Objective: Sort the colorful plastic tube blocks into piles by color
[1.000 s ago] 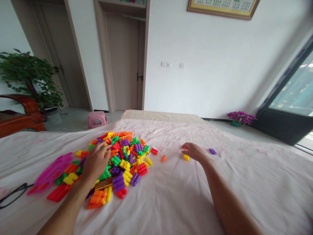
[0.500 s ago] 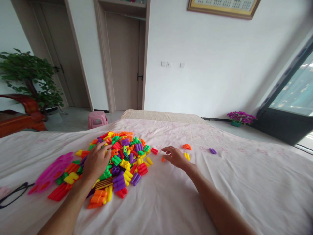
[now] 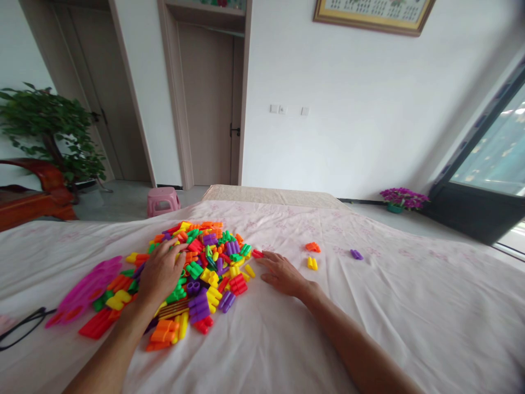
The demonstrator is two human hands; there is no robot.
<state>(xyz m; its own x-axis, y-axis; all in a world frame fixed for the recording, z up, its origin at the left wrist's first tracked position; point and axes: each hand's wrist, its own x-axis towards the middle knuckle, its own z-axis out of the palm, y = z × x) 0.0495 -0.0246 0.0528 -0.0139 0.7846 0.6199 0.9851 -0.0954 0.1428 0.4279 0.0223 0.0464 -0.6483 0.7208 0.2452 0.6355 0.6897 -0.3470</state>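
Note:
A pile of colourful plastic building pieces [image 3: 211, 276] lies on the pale cloth. My left hand [image 3: 164, 268] rests on the left part of the pile, fingers apart, with no piece gripped that I can see. At the pile's right edge, my right hand [image 3: 283, 273] is low over the cloth with its fingers spread. Its fingertips are beside a red piece [image 3: 257, 254]; whether they touch it is unclear. Farther right lie an orange piece [image 3: 312, 247], a yellow piece [image 3: 312, 264] and a purple piece [image 3: 356, 254].
Left of the pile are a pink tray-like item [image 3: 88, 287] and black-framed glasses [image 3: 27, 328]. Beyond the cloth-covered surface [image 3: 389, 306] stand a pink stool [image 3: 163, 201], a green plant, a wooden chair and purple flowers [image 3: 404, 198].
My right hand has moved left towards the pile, uncovering the yellow piece. The orange piece seen under its fingers earlier is no longer visible. My left hand has stayed put.

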